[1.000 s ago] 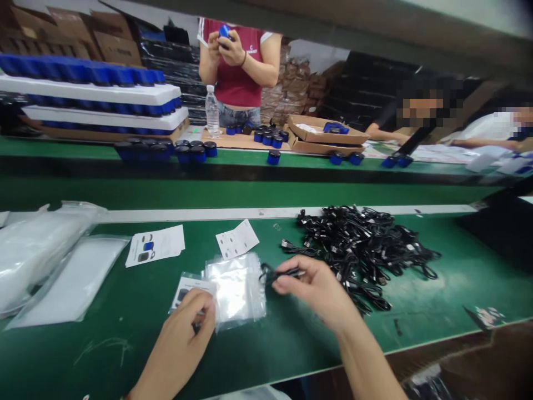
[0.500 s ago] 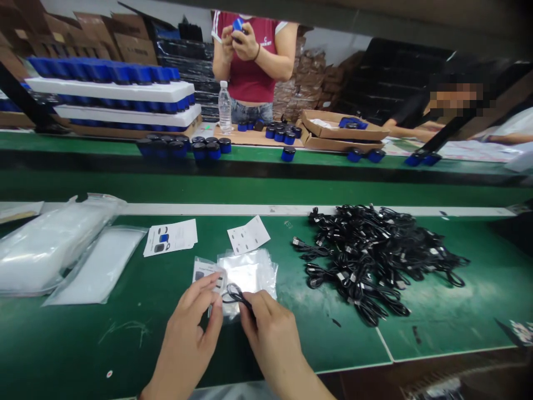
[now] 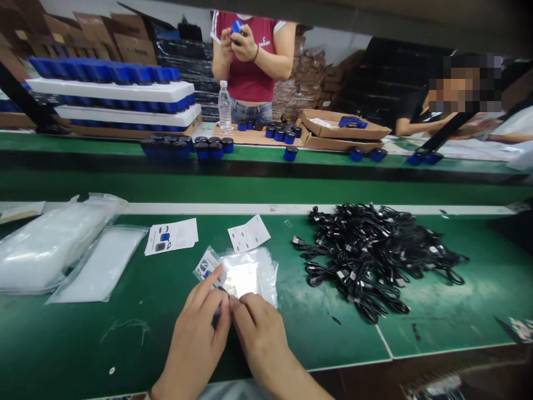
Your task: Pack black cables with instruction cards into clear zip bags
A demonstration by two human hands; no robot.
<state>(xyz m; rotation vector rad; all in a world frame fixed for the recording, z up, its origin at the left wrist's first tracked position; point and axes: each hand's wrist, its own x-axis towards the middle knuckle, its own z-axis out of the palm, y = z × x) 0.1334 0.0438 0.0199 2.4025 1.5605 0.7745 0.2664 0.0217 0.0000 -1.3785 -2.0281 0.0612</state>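
My left hand (image 3: pixel 197 333) and my right hand (image 3: pixel 260 336) meet fingertip to fingertip at the near edge of a small stack of clear plastic bags (image 3: pixel 252 272) on the green belt. The left fingers pinch the edge of a bag, and the index finger reaches towards a bagged printed card (image 3: pixel 206 264). The right fingers are closed on a coiled black cable, of which only a dark bit shows between the two hands. A big heap of black cables (image 3: pixel 375 250) lies to the right, apart from both hands.
Two loose printed cards (image 3: pixel 171 236) (image 3: pixel 249 233) lie beyond the bags. Large clear bag packs (image 3: pixel 54 244) sit at the left. Across the belt are blue round parts (image 3: pixel 208 147), white trays (image 3: pixel 108 91), a water bottle (image 3: pixel 224 108), cardboard trays (image 3: pixel 337 130) and other people working.
My right hand brought a cable from the heap leftwards to the bags. Both hands have now closed together over it at the bag's edge, hiding most of the cable.
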